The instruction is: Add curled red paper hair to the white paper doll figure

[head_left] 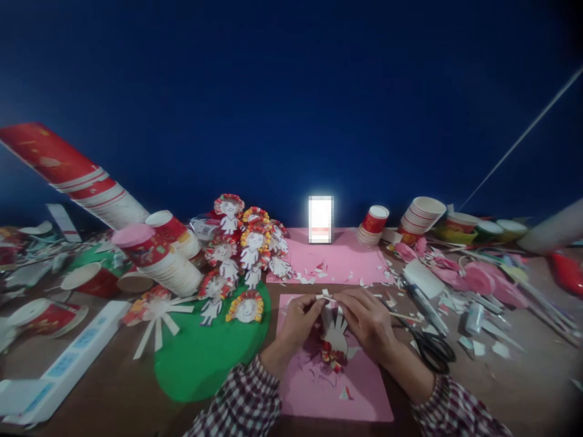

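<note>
- Left sleeve [243, 394], bottom of the frame left of centre: small checks in dark maroon and white, ending above the wrist.
- Right sleeve [455, 408], bottom right: matching checked cloth, loosely creased.
- Hands [301, 321]: bare.

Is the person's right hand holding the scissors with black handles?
No, the scissors lie on the table, to the right of the right hand, which is at the cut paper piece.

Blue wall [291, 109], seemingly wooden table [127, 388].

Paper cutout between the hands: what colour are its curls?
Its curls are mostly red, clearest in head view.
</note>
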### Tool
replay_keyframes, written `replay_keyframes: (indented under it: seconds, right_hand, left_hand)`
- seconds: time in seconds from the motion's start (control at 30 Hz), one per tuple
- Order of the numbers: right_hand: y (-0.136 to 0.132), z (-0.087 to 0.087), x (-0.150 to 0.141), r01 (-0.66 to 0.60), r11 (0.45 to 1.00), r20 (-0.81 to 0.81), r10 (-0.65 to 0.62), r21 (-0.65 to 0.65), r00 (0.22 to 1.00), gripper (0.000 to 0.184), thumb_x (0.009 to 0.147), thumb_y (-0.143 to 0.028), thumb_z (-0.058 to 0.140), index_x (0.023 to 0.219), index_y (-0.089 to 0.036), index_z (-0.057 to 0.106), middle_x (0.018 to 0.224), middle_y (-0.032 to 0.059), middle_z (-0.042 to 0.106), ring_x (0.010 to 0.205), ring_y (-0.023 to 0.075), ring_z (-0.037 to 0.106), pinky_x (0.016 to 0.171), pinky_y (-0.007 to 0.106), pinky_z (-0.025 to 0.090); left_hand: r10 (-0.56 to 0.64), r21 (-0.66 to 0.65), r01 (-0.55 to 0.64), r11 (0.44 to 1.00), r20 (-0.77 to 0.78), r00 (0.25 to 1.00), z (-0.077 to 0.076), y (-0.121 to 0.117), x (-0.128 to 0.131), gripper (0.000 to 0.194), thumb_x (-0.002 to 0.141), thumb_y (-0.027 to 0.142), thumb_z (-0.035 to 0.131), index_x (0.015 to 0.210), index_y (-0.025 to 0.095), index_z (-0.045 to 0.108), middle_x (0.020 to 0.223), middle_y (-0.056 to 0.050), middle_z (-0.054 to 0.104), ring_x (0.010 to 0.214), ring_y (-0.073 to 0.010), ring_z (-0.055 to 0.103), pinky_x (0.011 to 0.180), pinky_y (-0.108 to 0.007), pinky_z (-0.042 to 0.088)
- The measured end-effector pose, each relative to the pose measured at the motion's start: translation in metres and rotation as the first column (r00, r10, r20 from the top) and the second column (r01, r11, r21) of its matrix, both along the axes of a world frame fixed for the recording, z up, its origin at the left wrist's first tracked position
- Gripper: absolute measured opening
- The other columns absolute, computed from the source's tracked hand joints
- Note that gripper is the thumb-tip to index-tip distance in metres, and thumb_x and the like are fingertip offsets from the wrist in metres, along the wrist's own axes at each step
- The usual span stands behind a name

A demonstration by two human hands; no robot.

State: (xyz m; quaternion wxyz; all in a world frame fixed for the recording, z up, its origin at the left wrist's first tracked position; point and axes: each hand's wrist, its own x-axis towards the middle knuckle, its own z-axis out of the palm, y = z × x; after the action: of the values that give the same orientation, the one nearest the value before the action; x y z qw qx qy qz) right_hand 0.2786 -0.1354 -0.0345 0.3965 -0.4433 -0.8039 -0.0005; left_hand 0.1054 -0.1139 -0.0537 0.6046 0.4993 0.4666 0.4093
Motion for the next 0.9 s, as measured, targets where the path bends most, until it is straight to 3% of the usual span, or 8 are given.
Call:
replay_keyframes:
  seconds: [0.17,0.4,0.53,0.67,0.9]
  right_hand:
    - [0.0001,-0.0053,0.0044,0.021,0.999,0.001,-0.021,-0.027,1.000,0.022,0.087,-0.014,0.050,0.106,-0.020,0.060,0.095,0.0063,0.063,0.091,0.0192,0.056,0.078,0.035,0.049]
    - [0.0002,-0.0067,0.0055,0.033,0.999,-0.011,-0.033,-0.013,0.999,0.023,0.087,-0.014,0.049,0.106,-0.020,0.060,0.095,0.0066,0.063,0.091,0.0187,0.057,0.078,0.035,0.049]
    - [-0.0014,-0.0050,0.0053,0.032,0.999,0.000,-0.032,-0.026,0.999,0.023,0.087,-0.013,0.049,0.106,-0.019,0.060,0.096,0.0066,0.063,0.092,0.0189,0.056,0.079,0.034,0.048]
    - [-0.0019,-0.0034,0.0042,0.037,0.999,0.004,-0.037,-0.037,0.999,0.022,0.087,-0.014,0.049,0.105,-0.019,0.061,0.096,0.0068,0.063,0.091,0.0188,0.056,0.079,0.034,0.048]
    - [-0.0020,-0.0041,0.0024,-0.017,0.999,0.030,0.018,-0.036,0.999,0.024,0.088,-0.014,0.048,0.108,-0.019,0.060,0.097,0.0069,0.064,0.090,0.0190,0.056,0.079,0.035,0.048]
  left_hand:
    - [0.071,-0.013,-0.071,0.997,-0.003,0.997,-0.0009,0.0007,-0.0017,0.032,0.070,0.038,0.066,0.089,0.013,0.071,0.064,-0.001,0.061,0.044,-0.0059,0.044,0.041,-0.017,0.037]
    - [0.071,-0.032,-0.071,0.997,0.010,0.997,0.0018,0.0004,-0.0015,0.028,0.070,0.034,0.066,0.090,0.015,0.071,0.070,-0.002,0.065,0.048,-0.0069,0.048,0.043,-0.017,0.039]
    - [0.043,-0.026,-0.043,0.999,0.004,0.999,-0.0011,0.0003,-0.0031,0.026,0.075,0.035,0.061,0.090,0.015,0.069,0.060,0.001,0.060,0.045,-0.0068,0.045,0.044,-0.018,0.038]
    - [0.029,-0.001,-0.029,1.000,0.024,0.999,-0.0018,-0.0011,-0.0035,0.025,0.075,0.032,0.060,0.091,0.016,0.069,0.067,0.000,0.062,0.050,-0.0072,0.049,0.048,-0.017,0.040]
    - [0.036,-0.056,-0.039,0.998,-0.058,0.998,-0.0003,-0.0025,-0.0016,0.026,0.074,0.033,0.060,0.089,0.015,0.070,0.055,0.002,0.057,0.040,-0.0054,0.041,0.038,-0.016,0.033]
